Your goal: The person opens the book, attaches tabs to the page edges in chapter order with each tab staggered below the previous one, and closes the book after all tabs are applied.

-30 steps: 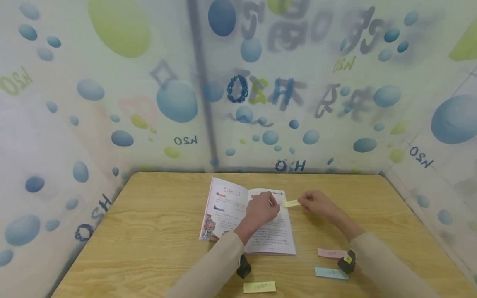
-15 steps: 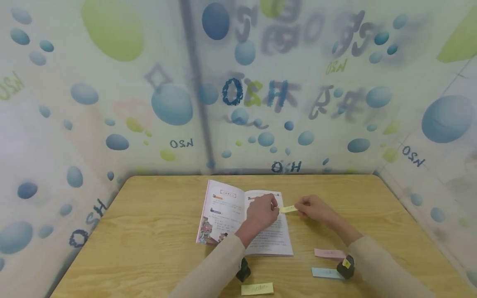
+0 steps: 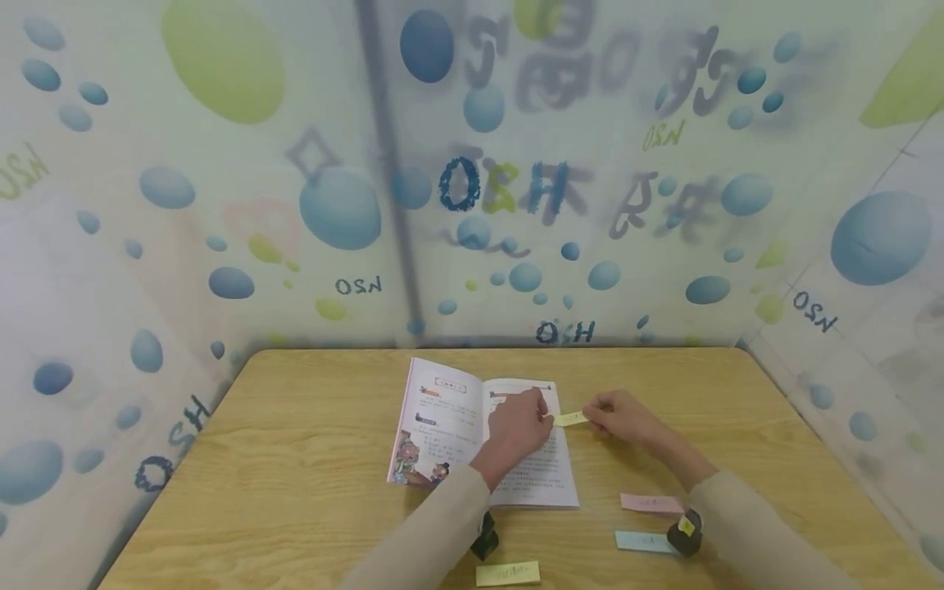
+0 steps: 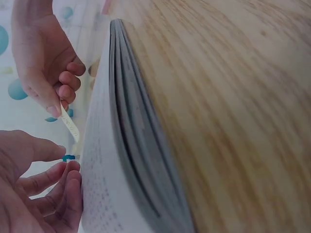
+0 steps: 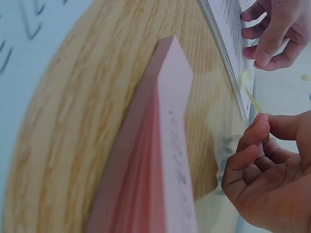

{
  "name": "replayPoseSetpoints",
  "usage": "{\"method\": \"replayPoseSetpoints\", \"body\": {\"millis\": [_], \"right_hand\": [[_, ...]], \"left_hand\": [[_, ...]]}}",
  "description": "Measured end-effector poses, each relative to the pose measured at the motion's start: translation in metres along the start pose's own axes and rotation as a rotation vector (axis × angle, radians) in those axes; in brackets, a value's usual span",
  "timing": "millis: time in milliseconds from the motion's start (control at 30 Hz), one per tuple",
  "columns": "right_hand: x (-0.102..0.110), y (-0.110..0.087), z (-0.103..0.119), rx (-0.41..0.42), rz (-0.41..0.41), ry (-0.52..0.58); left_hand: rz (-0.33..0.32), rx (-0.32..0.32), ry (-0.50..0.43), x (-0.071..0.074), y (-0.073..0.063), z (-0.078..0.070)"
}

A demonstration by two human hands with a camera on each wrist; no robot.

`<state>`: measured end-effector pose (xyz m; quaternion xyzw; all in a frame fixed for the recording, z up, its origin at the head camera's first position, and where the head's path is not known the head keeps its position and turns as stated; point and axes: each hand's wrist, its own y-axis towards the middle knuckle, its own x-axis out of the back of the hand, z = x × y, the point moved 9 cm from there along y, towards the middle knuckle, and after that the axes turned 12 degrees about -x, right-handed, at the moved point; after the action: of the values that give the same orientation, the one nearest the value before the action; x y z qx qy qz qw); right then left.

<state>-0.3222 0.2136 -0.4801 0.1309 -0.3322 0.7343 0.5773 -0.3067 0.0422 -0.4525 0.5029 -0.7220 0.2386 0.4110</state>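
An open book (image 3: 435, 418) with printed pages lies on the table. My left hand (image 3: 519, 426) rests over its right page, fingers loosely bent; a gap shows between thumb and fingertips in the left wrist view. From the right, my right hand (image 3: 623, 416) pinches the outer end of a narrow yellow sticky note (image 3: 569, 419) between thumb and forefinger. The note's other end meets the right page's outer edge, close to my left fingertips. In the right wrist view a pale yellow patch (image 5: 246, 76) of the note shows against the page; whether it sticks there I cannot tell.
A pink sticky-note pad (image 3: 651, 503) and a blue pad (image 3: 643, 541) lie below my right forearm. Nearer the front edge is a yellow pad (image 3: 507, 574). The wooden table (image 3: 295, 442) meets a wall (image 3: 295, 311) printed with coloured dots behind.
The head view has shifted slightly. My right hand has brought the yellow note a little lower along the page's outer edge. My left hand stays over the right page.
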Motion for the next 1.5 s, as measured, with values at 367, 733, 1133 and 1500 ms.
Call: {"method": "replayPoseSetpoints", "body": {"millis": [367, 733, 1133, 1500], "right_hand": [[-0.006, -0.003, 0.004, 0.065, 0.022, -0.005], [-0.007, -0.006, 0.006, 0.069, 0.037, -0.001], [-0.008, -0.003, 0.003, 0.069, -0.006, -0.086], [-0.006, 0.001, 0.002, 0.056, -0.062, -0.189]], "left_hand": [[-0.012, 0.026, 0.034, -0.013, 0.004, 0.009], [0.002, 0.048, 0.062, -0.017, 0.005, 0.009], [0.027, 0.097, 0.058, -0.020, 0.009, 0.016], [0.052, 0.105, 0.036, -0.025, 0.011, 0.019]]}}
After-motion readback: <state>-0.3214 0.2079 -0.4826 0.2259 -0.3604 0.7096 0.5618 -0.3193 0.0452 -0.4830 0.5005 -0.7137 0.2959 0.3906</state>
